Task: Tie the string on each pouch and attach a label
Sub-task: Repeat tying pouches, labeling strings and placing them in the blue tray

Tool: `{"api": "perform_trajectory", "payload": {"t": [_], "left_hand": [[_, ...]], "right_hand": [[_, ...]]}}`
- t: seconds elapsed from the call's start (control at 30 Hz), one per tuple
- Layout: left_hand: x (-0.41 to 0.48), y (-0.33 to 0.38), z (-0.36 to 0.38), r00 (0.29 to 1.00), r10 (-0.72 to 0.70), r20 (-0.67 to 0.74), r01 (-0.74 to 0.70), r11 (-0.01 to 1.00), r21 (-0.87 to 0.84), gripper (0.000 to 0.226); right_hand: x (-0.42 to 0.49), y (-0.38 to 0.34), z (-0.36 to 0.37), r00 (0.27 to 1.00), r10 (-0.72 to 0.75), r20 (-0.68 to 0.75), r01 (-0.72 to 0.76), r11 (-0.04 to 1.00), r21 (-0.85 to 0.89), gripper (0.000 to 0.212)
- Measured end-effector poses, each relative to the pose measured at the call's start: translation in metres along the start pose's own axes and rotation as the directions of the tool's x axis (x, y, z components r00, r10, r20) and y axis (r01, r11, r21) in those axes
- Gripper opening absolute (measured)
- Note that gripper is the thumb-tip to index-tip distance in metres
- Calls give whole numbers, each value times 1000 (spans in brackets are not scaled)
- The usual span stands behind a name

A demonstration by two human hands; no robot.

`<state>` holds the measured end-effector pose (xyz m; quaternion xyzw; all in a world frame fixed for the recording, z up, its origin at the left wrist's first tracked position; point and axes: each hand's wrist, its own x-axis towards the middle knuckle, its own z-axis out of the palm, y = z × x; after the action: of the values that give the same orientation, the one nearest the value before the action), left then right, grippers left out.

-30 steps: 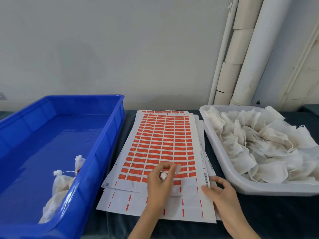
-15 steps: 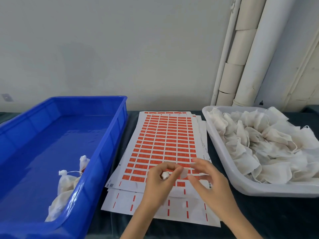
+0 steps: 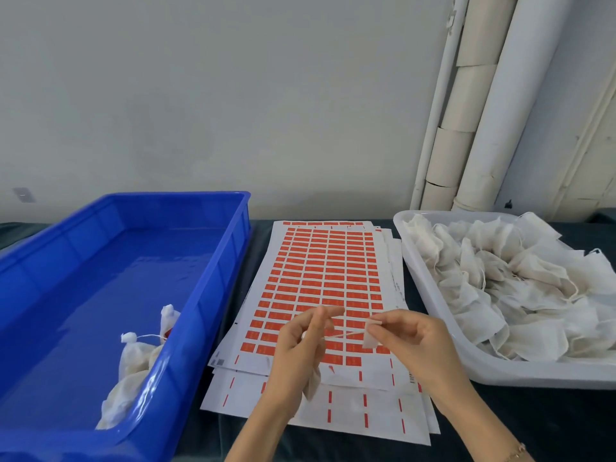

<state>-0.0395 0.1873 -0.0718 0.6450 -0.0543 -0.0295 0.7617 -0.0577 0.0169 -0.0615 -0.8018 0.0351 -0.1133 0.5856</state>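
While the left hand (image 3: 296, 348) pinches a white pouch (image 3: 311, 383) that hangs down under its palm, the right hand (image 3: 408, 341) grips a small white tag (image 3: 370, 336), with a thin string (image 3: 343, 334) stretched between them. Both sit over the sheets of red labels (image 3: 320, 281) (stacked loosely). Blue bin (image 3: 213, 285) off left of the left hand, white tray (image 3: 433, 325) of pouches just right of the right one.

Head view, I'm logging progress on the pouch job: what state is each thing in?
Blue bin: mostly bare, a few tied pouches in its near corner.
White tray: heaped with pouches.
Label sheets: stacked, bottom rows peeled.
Left hand: holding a pouch.
Right hand: pinching the string's paper tab.
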Motion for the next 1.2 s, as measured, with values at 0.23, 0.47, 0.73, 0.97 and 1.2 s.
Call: {"api": "perform_trajectory", "payload": {"t": [0.23, 0.47, 0.73, 0.97, 1.2], "left_hand": [[-3, 4, -7, 992, 78, 96, -96, 976, 195, 8], [-6, 14, -8, 982, 181, 56, -189, 916, 353, 2], [-13, 47, -16, 964, 238, 122, -267, 870, 414, 21], [-19, 65, -10, 940, 261, 219, -334, 828, 451, 4], [-17, 66, -9, 950, 250, 186, -310, 801, 511, 3]], "right_hand": [[4, -9, -5, 998, 58, -13, -56, 995, 85, 18], [6, -20, -10, 993, 106, 43, -112, 978, 177, 34], [12, -44, -22, 1000, 7, -29, 0, 974, 228, 33], [11, -56, -7, 990, -30, 138, 17, 995, 95, 11], [4, -57, -1, 977, 7, 215, -33, 992, 119, 12]]}}
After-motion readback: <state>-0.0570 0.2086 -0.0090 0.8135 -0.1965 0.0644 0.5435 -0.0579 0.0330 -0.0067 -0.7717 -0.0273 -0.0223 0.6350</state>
